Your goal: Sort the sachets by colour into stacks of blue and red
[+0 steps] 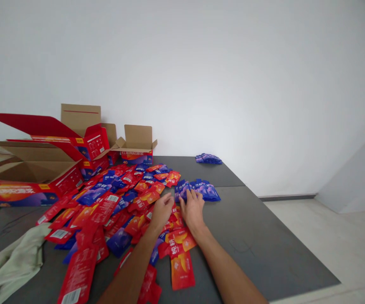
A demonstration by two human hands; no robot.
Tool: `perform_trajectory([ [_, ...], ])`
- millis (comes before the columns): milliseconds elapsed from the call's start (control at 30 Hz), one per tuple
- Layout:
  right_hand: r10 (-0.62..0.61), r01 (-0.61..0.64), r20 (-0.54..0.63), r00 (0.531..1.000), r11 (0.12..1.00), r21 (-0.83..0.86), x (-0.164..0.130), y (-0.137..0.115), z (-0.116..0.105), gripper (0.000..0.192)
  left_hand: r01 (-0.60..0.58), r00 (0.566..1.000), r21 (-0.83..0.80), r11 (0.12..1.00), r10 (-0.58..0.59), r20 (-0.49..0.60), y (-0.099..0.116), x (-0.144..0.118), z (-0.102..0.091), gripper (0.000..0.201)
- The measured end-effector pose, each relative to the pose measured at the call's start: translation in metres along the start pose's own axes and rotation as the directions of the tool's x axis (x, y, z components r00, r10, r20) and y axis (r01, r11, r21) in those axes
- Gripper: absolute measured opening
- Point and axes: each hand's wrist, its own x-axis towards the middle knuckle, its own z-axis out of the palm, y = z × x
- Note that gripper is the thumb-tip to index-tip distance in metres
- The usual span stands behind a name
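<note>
My right hand [193, 207] rests with its fingers apart at the near edge of a row of overlapping blue pouches [209, 191]. Its fingertips touch the leftmost ones. Close beside it on the left, my left hand [163, 211] is closed, fingers curled together at the right side of the loose heap. Whatever may be in those fingers is hidden. Mixed red and blue pouches [106, 207] make up the heap. Below and between my hands lie orange-red pouches [182, 270], some partly covered by my wrists.
Open red cartons [65, 181] stand at the left, with a smaller open carton [136, 157] by the wall. Another stack of blue pouches [208, 158] lies at the table's far edge. A pale green cloth [17, 261] is at the lower left. The dark table [258, 249] ends diagonally on the right.
</note>
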Motion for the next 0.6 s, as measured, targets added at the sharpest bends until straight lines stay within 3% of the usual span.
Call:
perform_trajectory([
  [367, 0.097, -0.097, -0.005, 0.995, 0.978, -0.182, 0.021, 0.033, 0.004, 0.045, -0.031, 0.999, 0.160, 0.987, 0.026, 0.038, -0.013, 0.004, -0.005, 0.051],
  [600, 0.155, -0.143, 0.028, 0.987, 0.955, -0.258, 0.019, 0.045, 0.012, 0.049, -0.059, 0.997, 0.301, 0.952, 0.043, 0.060, -0.012, 0.002, -0.003, 0.048],
])
